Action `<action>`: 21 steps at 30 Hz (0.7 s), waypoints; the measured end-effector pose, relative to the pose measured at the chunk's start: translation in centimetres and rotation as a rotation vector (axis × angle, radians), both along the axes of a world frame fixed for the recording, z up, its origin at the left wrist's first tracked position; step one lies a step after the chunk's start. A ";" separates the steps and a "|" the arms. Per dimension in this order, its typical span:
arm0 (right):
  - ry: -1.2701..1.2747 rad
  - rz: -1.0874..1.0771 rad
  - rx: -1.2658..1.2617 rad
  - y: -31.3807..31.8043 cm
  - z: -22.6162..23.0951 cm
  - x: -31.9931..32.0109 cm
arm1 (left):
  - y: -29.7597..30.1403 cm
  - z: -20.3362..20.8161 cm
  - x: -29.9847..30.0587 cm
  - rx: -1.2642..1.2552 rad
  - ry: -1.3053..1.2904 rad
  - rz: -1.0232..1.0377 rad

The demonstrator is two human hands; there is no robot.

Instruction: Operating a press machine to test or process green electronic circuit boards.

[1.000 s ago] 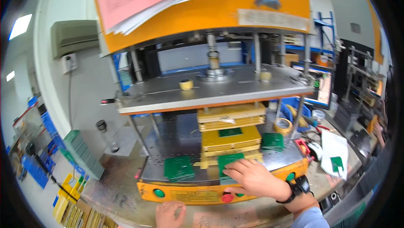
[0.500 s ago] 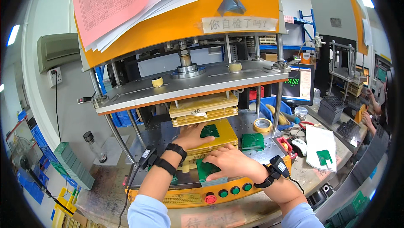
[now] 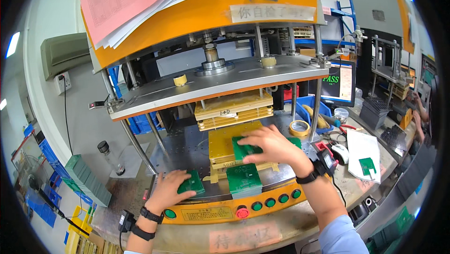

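Observation:
My right hand (image 3: 274, 147) lies flat over a green circuit board (image 3: 243, 149) that sits on the yellow fixture (image 3: 225, 144) of an orange press machine. My left hand (image 3: 169, 190) rests on a small stack of green circuit boards (image 3: 193, 183) at the front left of the machine bed. Another stack of green boards (image 3: 243, 180) lies at the front middle, between my hands. Both wrists wear dark straps.
The grey press plate (image 3: 220, 83) hangs above the fixture on steel posts. Coloured buttons (image 3: 255, 205) line the orange front panel. A tape roll (image 3: 298, 128), a monitor (image 3: 338, 83), blue bins and a white sheet (image 3: 365, 148) sit to the right. Green trays (image 3: 86, 183) lean at the left.
My left hand has drawn back from the fixture to the board stack at the front left. My right hand has moved up from the front stack onto the board on the fixture.

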State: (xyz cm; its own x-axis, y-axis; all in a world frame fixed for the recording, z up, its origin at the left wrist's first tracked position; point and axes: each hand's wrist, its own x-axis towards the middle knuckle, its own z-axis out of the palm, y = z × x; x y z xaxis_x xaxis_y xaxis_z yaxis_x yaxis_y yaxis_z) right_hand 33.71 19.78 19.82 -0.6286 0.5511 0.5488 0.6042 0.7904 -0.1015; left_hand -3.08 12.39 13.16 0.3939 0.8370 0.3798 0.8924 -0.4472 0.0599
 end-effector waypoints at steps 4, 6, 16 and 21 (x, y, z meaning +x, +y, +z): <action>0.033 0.017 -0.016 6.3 -2.4 -0.7 | -2.6 -1.6 1.5 0.236 -0.025 0.071; 0.020 0.014 -0.069 8.2 -2.9 -1.1 | -5.7 -2.7 2.3 0.260 -0.262 -0.038; 0.029 0.051 -0.159 10.6 -3.7 -2.1 | -13.0 -12.8 5.3 0.141 -0.581 0.041; -0.046 0.010 -0.184 9.2 -1.9 -2.2 | -12.9 -13.4 5.0 0.113 -0.591 0.048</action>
